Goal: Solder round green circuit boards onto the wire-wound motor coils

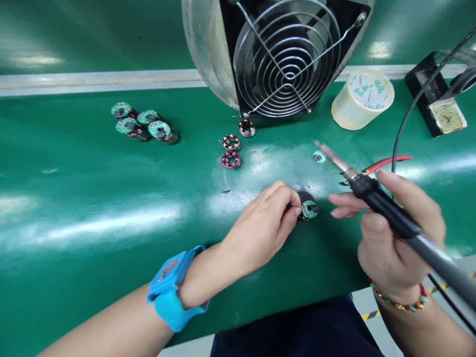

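My left hand (264, 218) pinches the edge of a small motor stator with a round green circuit board (309, 209) on top, set on a black round base. In my right hand (401, 233) is a soldering iron (386, 206), its fingers wrapped around the black grip. The iron's tip points up and left, apart from the stator and near a loose round green circuit board (319, 156) on the table. Beside the iron lie red and black tweezers or a similar tool (388, 162), partly hidden behind it.
A fan with a wire guard (288, 74) stands at the back. Right of it are a tape roll (360, 101) and a soldering iron stand (435, 99). Bare stators (231, 159) lie left of centre, several board-topped stators (147, 124) farther left, on the green table (92, 277).
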A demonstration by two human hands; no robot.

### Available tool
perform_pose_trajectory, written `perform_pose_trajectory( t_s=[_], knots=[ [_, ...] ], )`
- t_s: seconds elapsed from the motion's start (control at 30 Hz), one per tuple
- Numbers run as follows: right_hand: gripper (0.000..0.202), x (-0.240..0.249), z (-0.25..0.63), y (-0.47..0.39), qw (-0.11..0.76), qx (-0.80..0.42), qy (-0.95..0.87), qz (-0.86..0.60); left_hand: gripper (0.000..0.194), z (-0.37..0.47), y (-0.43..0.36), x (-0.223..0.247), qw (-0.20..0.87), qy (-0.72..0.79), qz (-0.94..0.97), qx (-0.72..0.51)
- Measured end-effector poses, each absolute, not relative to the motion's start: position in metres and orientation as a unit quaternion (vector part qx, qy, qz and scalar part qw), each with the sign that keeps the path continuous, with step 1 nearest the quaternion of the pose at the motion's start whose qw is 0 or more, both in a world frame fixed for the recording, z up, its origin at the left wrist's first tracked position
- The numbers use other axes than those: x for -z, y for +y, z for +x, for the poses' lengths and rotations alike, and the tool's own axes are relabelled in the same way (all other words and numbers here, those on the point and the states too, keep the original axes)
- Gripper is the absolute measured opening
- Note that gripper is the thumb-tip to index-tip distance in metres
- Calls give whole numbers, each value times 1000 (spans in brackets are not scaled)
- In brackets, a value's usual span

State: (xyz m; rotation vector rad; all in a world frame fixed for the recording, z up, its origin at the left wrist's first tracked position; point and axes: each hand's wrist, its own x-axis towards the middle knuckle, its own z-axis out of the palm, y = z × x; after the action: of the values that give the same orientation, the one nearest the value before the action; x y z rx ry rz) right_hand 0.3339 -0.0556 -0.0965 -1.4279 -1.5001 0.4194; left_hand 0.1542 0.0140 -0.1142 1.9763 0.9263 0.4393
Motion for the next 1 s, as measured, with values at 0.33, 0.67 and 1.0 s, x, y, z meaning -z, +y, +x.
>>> perform_pose_trajectory(
  t_s=[0.33,0.67,1.0],
  knots=[
    [52,110,331,-47,297,-218,-748,-553,13,154,14,117,437,373,801,-170],
    [43,117,334,-49,255,-134,-808,-515,13,152,14,117,441,366,802,-172],
    [37,118,333,-48,272,-107,-815,-501,7,152,15,113,430,361,806,-188]
  ],
)
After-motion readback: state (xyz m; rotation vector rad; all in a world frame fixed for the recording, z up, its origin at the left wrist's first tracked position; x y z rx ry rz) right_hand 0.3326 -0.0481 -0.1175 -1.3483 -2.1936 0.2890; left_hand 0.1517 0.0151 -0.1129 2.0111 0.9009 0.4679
